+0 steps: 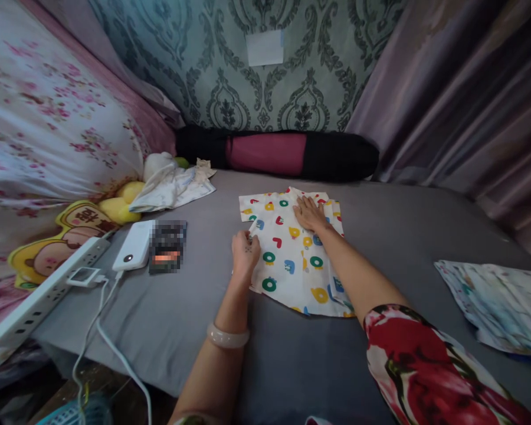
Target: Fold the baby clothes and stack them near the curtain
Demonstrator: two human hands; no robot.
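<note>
A small white shirt printed with colourful letters lies spread on the grey bed sheet. At its left edge, just below the sleeve, my left hand is closed with the fingers pinched on the fabric. My right hand rests palm down near the collar, its fingers stretched out over the cloth. The right side of the shirt looks folded inward, partly hidden under my right forearm.
Folded clothes lie at the right. On the left are a power strip, a white power bank with cables, a plush cushion and crumpled cloth. A dark bolster lies along the wall.
</note>
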